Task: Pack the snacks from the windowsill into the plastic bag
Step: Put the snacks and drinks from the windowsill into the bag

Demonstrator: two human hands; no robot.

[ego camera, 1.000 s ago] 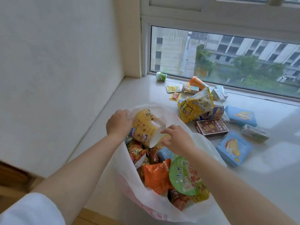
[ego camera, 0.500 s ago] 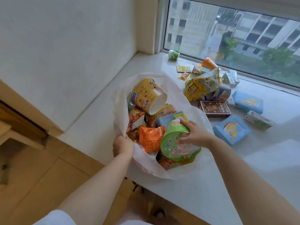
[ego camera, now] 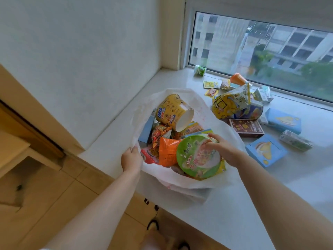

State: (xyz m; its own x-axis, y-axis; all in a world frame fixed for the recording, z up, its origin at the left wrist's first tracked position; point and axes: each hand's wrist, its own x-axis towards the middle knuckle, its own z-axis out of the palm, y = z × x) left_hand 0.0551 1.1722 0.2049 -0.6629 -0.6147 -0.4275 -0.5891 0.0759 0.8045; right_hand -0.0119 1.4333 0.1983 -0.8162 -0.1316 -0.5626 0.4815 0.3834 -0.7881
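A white plastic bag (ego camera: 182, 181) lies open on the windowsill (ego camera: 225, 210) near its front edge. Inside it lie a yellow noodle cup (ego camera: 171, 110) on its side, an orange packet (ego camera: 168, 150), a red packet (ego camera: 158, 134) and a green-lidded bowl (ego camera: 197, 156). My left hand (ego camera: 130, 158) grips the bag's left rim. My right hand (ego camera: 222, 149) holds the green-lidded bowl by its far edge, tilted in the bag's mouth. More snacks lie on the sill beyond: a yellow popcorn bag (ego camera: 231, 101), a brown box (ego camera: 246, 128) and blue boxes (ego camera: 265, 150).
Small sachets (ego camera: 211, 84), an orange cup (ego camera: 237, 79) and a green-white little tub (ego camera: 200, 70) lie by the window glass (ego camera: 261, 46). A wall runs along the left of the sill. Wooden furniture (ego camera: 16, 147) and tiled floor lie below left.
My left hand has gone from the yellow cup to the bag's near left rim. My right hand left the cup and took hold of the green-lidded bowl. The view has tilted down.
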